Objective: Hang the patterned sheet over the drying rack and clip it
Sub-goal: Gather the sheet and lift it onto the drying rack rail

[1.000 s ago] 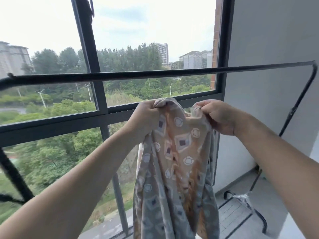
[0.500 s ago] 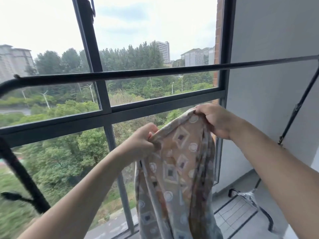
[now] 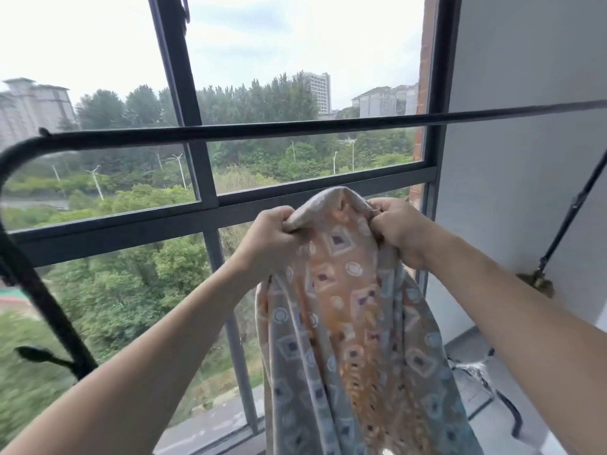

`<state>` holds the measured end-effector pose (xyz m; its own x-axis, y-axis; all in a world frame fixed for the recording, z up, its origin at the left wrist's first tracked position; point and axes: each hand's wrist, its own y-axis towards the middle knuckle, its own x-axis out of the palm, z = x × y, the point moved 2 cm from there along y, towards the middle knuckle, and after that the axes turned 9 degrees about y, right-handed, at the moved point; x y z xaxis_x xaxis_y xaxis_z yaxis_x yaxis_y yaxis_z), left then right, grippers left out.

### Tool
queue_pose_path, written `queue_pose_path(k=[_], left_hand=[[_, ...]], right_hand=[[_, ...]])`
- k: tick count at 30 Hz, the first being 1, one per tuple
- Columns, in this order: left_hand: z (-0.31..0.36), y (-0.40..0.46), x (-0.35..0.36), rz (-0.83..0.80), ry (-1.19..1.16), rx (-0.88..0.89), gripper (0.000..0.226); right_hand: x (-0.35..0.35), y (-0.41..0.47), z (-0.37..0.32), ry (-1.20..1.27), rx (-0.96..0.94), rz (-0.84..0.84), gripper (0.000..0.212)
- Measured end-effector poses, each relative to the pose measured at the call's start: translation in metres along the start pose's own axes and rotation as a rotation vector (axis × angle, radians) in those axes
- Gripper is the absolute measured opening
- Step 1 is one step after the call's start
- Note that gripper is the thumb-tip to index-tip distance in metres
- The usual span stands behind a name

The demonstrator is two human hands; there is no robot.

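1. Since half a second ago, the left hand [image 3: 269, 239] is rising level with the right hand [image 3: 399, 229], bunching the fabric between them.
2. Both hands are gripping the patterned sheet [image 3: 345, 323] at its top edge, fingers curled tightly round it.
3. One sheet is hanging below the single drying rack bar [image 3: 295, 128], in front of the window frame [image 3: 184, 93].

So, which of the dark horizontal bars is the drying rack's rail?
The thin round rail passing in front of the flat window frame crossbar, curving down at its left end.
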<state>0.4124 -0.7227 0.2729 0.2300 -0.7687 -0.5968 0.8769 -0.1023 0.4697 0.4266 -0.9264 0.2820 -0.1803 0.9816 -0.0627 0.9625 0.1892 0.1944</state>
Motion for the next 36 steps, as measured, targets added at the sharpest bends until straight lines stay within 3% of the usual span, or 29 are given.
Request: queue_pose_path(k=[2,3,5,7,9,11,13,14,16,17,19,20,22,23,24,26,28,30,32,33,35,36], left_hand=[[-0.011,-0.004,0.009,-0.100,0.072,0.006,0.017],[-0.009,-0.001,0.008,-0.094,0.094,0.034,0.017],[0.007,0.011,-0.003,-0.042,0.061,0.060,0.019],[0.022,0.014,-0.013,-0.129,-0.131,0.052,0.027],[0.012,-0.002,-0.003,-0.440,-0.229,-0.026,0.033],[-0.014,-0.041,0.029,-0.791,-0.185,-0.218,0.024],[-0.027,-0.064,0.052,-0.899,0.034,-0.247,0.015],[-0.028,-0.055,0.054,-0.815,0.182,-0.219,0.013],[-0.018,-0.017,0.034,-0.425,0.311,-0.209,0.012],[-0.008,0.001,0.017,-0.213,0.206,-0.201,0.015],[0.011,0.023,-0.004,0.025,-0.080,-0.112,0.020],[0.013,0.022,-0.001,0.026,-0.142,-0.099,0.018],[-0.003,0.003,0.030,-0.121,-0.099,-0.175,0.019],[-0.013,-0.007,0.044,-0.188,-0.037,-0.234,0.022],[-0.021,-0.010,0.047,-0.174,0.010,-0.275,0.025],[-0.017,0.000,0.029,0.016,0.041,-0.240,0.023],[0.018,0.015,-0.005,0.192,0.085,-0.020,0.017],[0.059,0.021,-0.015,0.134,0.204,0.218,0.023],[0.064,0.017,-0.001,0.026,0.400,0.284,0.031],[0.055,0.016,0.005,0.034,0.464,0.278,0.026],[0.033,0.018,0.003,0.141,0.366,0.223,0.013],[0.027,0.020,-0.004,0.204,0.286,0.196,0.010]], right_hand=[[0.007,-0.009,0.004,0.003,0.166,-0.208,0.022],[0.009,-0.014,0.003,-0.095,0.230,-0.301,0.023],[0.007,-0.017,-0.012,-0.435,0.161,-0.386,0.024],[-0.001,-0.012,-0.037,-0.823,-0.069,-0.220,0.004],[-0.023,-0.007,-0.057,-1.010,-0.289,0.059,0.019],[-0.049,-0.008,-0.052,-0.941,-0.422,0.378,0.023],[-0.061,-0.013,-0.026,-0.828,-0.475,0.639,0.014],[-0.061,-0.012,-0.011,-0.801,-0.411,0.665,0.012],[-0.054,-0.002,0.021,-0.995,-0.123,0.417,0.007],[-0.055,0.000,0.029,-1.027,-0.013,0.333,0.014],[-0.072,0.003,0.025,-0.891,0.051,0.489,0.020],[-0.082,0.001,0.019,-0.702,-0.036,0.641,0.023],[-0.090,-0.003,0.010,-0.364,-0.174,0.902,0.026],[-0.088,-0.002,0.007,-0.335,-0.189,0.897,0.026],[-0.084,0.001,0.006,-0.468,-0.174,0.798,0.025],[-0.086,0.002,0.005,-0.682,-0.108,0.673,0.022],[-0.094,-0.001,-0.003,-0.641,-0.093,0.733,0.023],[-0.092,-0.002,-0.010,-0.550,-0.204,0.763,0.018],[-0.066,0.000,-0.002,-0.369,-0.121,0.503,0.016],[-0.051,-0.001,0.005,-0.212,0.017,0.310,0.022],[-0.034,-0.009,0.015,0.050,0.139,-0.044,0.016],[-0.035,-0.011,0.019,0.099,0.203,-0.173,0.030]])
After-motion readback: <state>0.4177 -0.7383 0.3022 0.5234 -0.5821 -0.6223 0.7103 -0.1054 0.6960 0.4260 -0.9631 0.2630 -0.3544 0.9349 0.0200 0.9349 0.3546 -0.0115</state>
